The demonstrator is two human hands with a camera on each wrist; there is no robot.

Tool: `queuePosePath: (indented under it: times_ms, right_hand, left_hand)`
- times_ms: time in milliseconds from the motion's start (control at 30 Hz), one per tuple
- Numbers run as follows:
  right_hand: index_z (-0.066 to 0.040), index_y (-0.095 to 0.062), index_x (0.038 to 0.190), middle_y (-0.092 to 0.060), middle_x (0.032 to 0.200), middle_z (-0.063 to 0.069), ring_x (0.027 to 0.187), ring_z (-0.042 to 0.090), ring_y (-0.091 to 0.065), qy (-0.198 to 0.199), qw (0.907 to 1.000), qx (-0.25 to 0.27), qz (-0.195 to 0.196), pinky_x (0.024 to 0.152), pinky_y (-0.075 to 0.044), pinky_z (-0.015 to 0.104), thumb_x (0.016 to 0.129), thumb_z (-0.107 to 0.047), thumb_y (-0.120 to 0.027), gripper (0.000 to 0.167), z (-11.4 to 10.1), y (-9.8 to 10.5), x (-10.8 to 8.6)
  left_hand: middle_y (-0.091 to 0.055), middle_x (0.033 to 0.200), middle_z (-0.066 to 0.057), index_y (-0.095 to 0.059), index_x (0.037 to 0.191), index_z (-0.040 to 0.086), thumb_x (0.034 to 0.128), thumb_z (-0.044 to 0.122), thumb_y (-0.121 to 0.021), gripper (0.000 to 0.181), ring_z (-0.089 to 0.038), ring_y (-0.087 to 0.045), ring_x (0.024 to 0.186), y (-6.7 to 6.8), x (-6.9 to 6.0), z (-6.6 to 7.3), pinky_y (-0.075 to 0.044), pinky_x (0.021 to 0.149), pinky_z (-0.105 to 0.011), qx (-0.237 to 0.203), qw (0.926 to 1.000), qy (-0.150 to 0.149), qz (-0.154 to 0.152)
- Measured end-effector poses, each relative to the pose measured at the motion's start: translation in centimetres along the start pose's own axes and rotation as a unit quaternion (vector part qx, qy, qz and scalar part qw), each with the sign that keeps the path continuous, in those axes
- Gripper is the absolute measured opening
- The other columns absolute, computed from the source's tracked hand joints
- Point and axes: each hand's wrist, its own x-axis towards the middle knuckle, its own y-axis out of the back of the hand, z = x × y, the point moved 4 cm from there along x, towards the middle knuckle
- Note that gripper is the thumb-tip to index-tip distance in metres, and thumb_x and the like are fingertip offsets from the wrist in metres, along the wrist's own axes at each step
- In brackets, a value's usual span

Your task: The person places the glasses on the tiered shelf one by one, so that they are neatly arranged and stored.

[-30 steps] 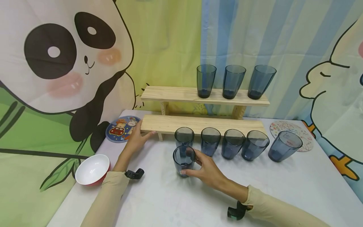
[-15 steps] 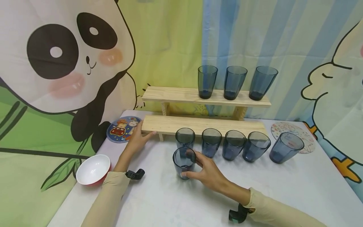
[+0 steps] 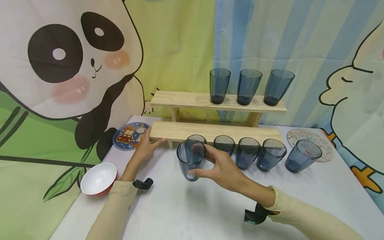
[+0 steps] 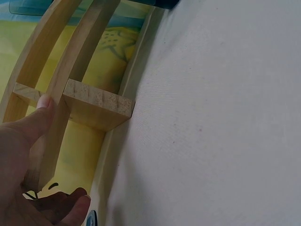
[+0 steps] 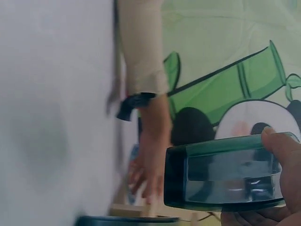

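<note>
In the head view my right hand (image 3: 223, 168) grips a blue-tinted drinking glass (image 3: 185, 160) by its side. The glass hangs above the white table, its mouth facing up and slightly toward me. Right wrist view: thumb and fingers hold that same glass (image 5: 221, 176) near its rim. My left hand (image 3: 145, 146) grips the left end of the lower board of a two-tier wooden shelf (image 3: 177, 130). Its thumb (image 4: 35, 123) presses the board's front edge in the left wrist view. Partly behind the held glass stands another glass (image 3: 198, 137).
Several more glasses (image 3: 247, 153) line the shelf's front on the table. On the upper board (image 3: 183, 98) stand three glasses (image 3: 219, 86). A white bowl (image 3: 99, 180) sits at left. Round mats lie at both shelf ends, one blue (image 3: 129, 136), one pale (image 3: 327, 151).
My right hand has lifted the glass off the table; it now hangs higher, with a shadow beneath it. The left hand has stayed on the shelf.
</note>
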Motion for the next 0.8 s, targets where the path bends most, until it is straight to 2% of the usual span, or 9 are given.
queuePosePath:
  times_ms: [133, 267, 467, 600, 733, 800]
  right_hand:
    - [-0.018, -0.053, 0.153, -0.063, 0.146, 0.001, 0.136, 0.021, -0.062, 0.021, 0.9997, -0.009, 0.002, 0.11, -0.052, 0.029, 0.088, -0.027, -0.089, 0.075, -2.2, 1.0, 1.8]
    - [-0.015, -0.059, 0.146, -0.064, 0.143, 0.003, 0.136, 0.023, -0.062, 0.029, 0.9992, -0.022, 0.014, 0.111, -0.052, 0.035, 0.091, -0.027, -0.086, 0.062, -3.5, 2.1, 4.6]
    - [-0.012, -0.062, 0.137, -0.069, 0.134, 0.003, 0.127, 0.02, -0.067, 0.042, 0.9963, -0.052, 0.054, 0.105, -0.056, 0.039, 0.093, -0.031, -0.084, 0.053, -4.4, 4.0, 9.9]
    - [-0.01, -0.063, 0.129, -0.071, 0.125, 0.005, 0.121, 0.02, -0.067, 0.043, 0.9899, -0.087, 0.103, 0.102, -0.056, 0.04, 0.092, -0.037, -0.084, 0.05, -4.1, 5.3, 13.6]
    - [-0.008, -0.062, 0.117, -0.066, 0.105, 0.01, 0.097, 0.026, -0.062, 0.03, 0.9794, -0.129, 0.153, 0.082, -0.051, 0.039, 0.093, -0.043, -0.082, 0.047, -3.6, 6.4, 16.5]
    - [-0.008, -0.062, 0.119, -0.063, 0.106, 0.01, 0.094, 0.027, -0.059, 0.019, 0.9755, -0.139, 0.17, 0.077, -0.048, 0.039, 0.093, -0.047, -0.08, 0.05, -3.4, 6.8, 17.7]
  left_hand:
    - [-0.029, 0.167, -0.03, -0.016, 0.168, 0.006, 0.0971, 0.045, -0.076, 0.101, -0.048, -0.028, 0.155, -0.1, 0.2, 0.0, -0.022, 0.127, -0.063, -0.003, 1.0, -0.003, -0.006]
    - [-0.027, 0.168, -0.028, -0.016, 0.168, 0.006, 0.0976, 0.045, -0.076, 0.101, -0.047, -0.026, 0.156, -0.1, 0.2, 0.0, -0.022, 0.128, -0.063, -0.009, 0.9999, -0.002, -0.007]
    - [-0.03, 0.167, -0.028, -0.017, 0.168, 0.005, 0.0979, 0.042, -0.076, 0.099, -0.046, -0.028, 0.156, -0.1, 0.1, 0.2, -0.022, 0.128, -0.062, -0.021, 0.9997, -0.011, -0.007]
    - [-0.03, 0.167, -0.028, -0.018, 0.168, 0.006, 0.0984, 0.042, -0.076, 0.098, -0.046, -0.028, 0.156, 0.0, 0.1, 0.1, -0.023, 0.128, -0.061, -0.025, 0.9996, -0.01, -0.007]
    - [-0.029, 0.168, -0.027, -0.015, 0.169, 0.007, 0.0987, 0.044, -0.075, 0.099, -0.045, -0.028, 0.156, -0.1, 0.0, 0.0, -0.023, 0.128, -0.061, -0.021, 0.9997, -0.006, -0.008]
    - [-0.028, 0.169, -0.027, -0.014, 0.169, 0.007, 0.0987, 0.044, -0.075, 0.1, -0.046, -0.027, 0.157, -0.1, 0.0, 0.1, -0.023, 0.128, -0.061, -0.018, 0.9998, -0.005, -0.007]
